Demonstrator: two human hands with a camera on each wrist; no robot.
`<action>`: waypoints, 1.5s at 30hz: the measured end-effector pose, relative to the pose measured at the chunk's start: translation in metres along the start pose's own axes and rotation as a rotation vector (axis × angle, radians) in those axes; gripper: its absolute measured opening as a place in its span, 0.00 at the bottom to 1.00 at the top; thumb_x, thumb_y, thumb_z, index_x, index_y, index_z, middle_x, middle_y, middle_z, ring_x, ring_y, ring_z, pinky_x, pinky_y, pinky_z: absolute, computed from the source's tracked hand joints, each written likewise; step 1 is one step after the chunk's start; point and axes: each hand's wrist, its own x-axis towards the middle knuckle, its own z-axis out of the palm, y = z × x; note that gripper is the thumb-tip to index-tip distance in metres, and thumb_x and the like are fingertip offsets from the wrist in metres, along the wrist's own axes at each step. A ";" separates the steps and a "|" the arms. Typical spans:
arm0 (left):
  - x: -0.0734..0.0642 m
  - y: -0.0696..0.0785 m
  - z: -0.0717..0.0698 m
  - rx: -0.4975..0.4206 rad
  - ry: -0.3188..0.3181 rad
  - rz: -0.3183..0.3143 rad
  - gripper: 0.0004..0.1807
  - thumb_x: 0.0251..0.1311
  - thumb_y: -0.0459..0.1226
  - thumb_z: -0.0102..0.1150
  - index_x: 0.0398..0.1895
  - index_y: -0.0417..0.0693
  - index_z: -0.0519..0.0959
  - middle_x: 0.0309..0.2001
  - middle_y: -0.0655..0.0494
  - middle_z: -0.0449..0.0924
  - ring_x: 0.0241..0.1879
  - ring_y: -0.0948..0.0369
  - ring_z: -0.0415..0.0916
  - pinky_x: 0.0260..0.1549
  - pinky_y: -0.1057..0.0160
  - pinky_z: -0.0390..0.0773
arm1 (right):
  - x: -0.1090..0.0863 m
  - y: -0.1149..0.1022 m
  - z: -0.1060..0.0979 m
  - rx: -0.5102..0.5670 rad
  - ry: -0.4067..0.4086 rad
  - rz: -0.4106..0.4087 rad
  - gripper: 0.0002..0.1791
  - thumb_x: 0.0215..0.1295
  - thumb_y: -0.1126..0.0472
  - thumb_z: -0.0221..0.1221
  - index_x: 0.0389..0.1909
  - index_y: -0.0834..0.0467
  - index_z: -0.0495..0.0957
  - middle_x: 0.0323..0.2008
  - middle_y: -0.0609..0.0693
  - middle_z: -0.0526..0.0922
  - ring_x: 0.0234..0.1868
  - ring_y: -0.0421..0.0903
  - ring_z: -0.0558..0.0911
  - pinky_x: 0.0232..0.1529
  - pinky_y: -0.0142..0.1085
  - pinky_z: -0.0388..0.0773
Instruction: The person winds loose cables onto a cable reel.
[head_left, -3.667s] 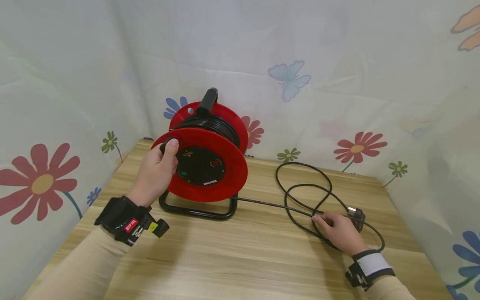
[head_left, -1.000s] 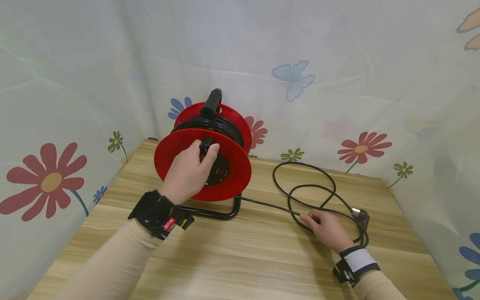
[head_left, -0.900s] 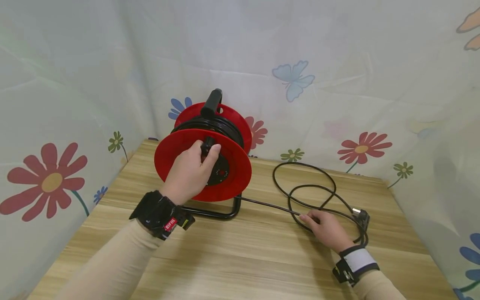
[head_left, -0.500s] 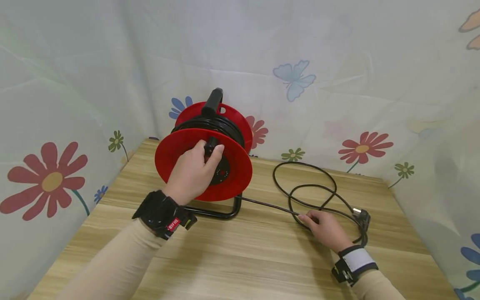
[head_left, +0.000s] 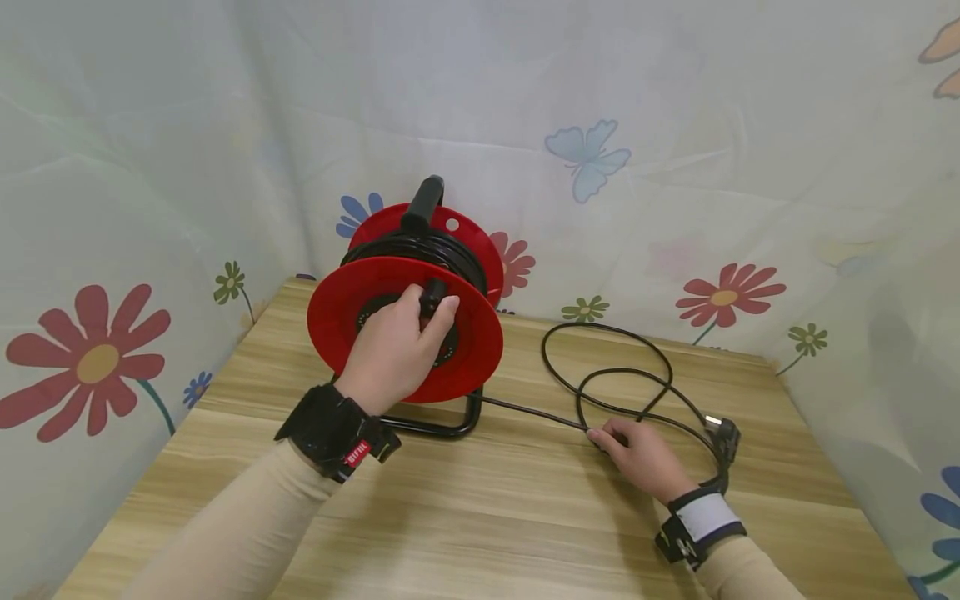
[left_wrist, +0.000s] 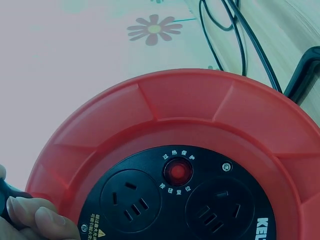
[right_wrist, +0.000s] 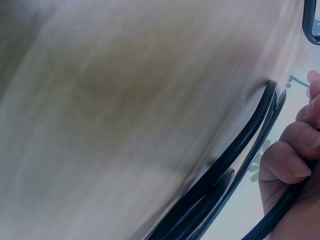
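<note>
A red cable reel (head_left: pixel 480 337) stands on its black tube frame, with black cable wound between its two flanges. My left hand (head_left: pixel 397 346) grips the black winding knob (head_left: pixel 432 296) near the top of the front flange. In the left wrist view, sockets and a round red button (left_wrist: pixel 178 171) show on the black centre panel. One stretch of power cable (head_left: pixel 532 409) runs from the reel's bottom to my right hand (head_left: pixel 641 454), which holds it between thumb and curled fingers just over the table. The right wrist view shows the cable (right_wrist: pixel 280 210) passing through those fingers.
Loose loops of cable (head_left: pixel 607 329) lie on the wooden table (head_left: pixel 480 517) at the right, ending in a black plug (head_left: pixel 723 437) with metal pins. A black carrying handle (head_left: pixel 423 204) tops the reel. Flower-printed cloth (head_left: pixel 480 100) hangs behind the table and at both sides.
My left hand has carried the knob from the flange's left side over to its top right, turning the reel clockwise. My right hand has shifted left, and the loose cable loops have moved slightly.
</note>
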 end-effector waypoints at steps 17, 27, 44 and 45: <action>0.001 0.005 0.011 0.028 -0.024 -0.012 0.19 0.68 0.52 0.45 0.37 0.44 0.69 0.27 0.52 0.81 0.25 0.59 0.75 0.30 0.54 0.82 | 0.003 -0.008 0.002 0.011 -0.005 -0.038 0.20 0.66 0.42 0.54 0.20 0.50 0.73 0.16 0.42 0.66 0.16 0.38 0.63 0.18 0.33 0.61; 0.000 0.007 0.018 0.042 -0.031 -0.019 0.19 0.68 0.52 0.45 0.38 0.44 0.69 0.27 0.52 0.81 0.24 0.59 0.75 0.28 0.56 0.82 | 0.003 -0.011 0.005 0.034 -0.015 -0.045 0.23 0.65 0.38 0.51 0.21 0.51 0.75 0.16 0.41 0.64 0.16 0.37 0.63 0.18 0.32 0.61; -0.002 0.013 0.023 0.049 -0.051 -0.003 0.19 0.68 0.53 0.45 0.35 0.45 0.68 0.25 0.52 0.80 0.23 0.59 0.75 0.24 0.58 0.81 | -0.017 0.017 -0.030 -0.048 -0.019 0.057 0.26 0.63 0.35 0.51 0.17 0.50 0.70 0.15 0.42 0.63 0.16 0.40 0.64 0.18 0.34 0.61; -0.002 0.013 0.023 0.053 -0.045 0.001 0.19 0.68 0.53 0.45 0.34 0.45 0.68 0.24 0.52 0.80 0.23 0.59 0.75 0.24 0.58 0.80 | -0.019 0.020 -0.034 -0.066 -0.006 0.056 0.27 0.63 0.34 0.50 0.16 0.49 0.70 0.15 0.42 0.63 0.16 0.40 0.64 0.18 0.34 0.61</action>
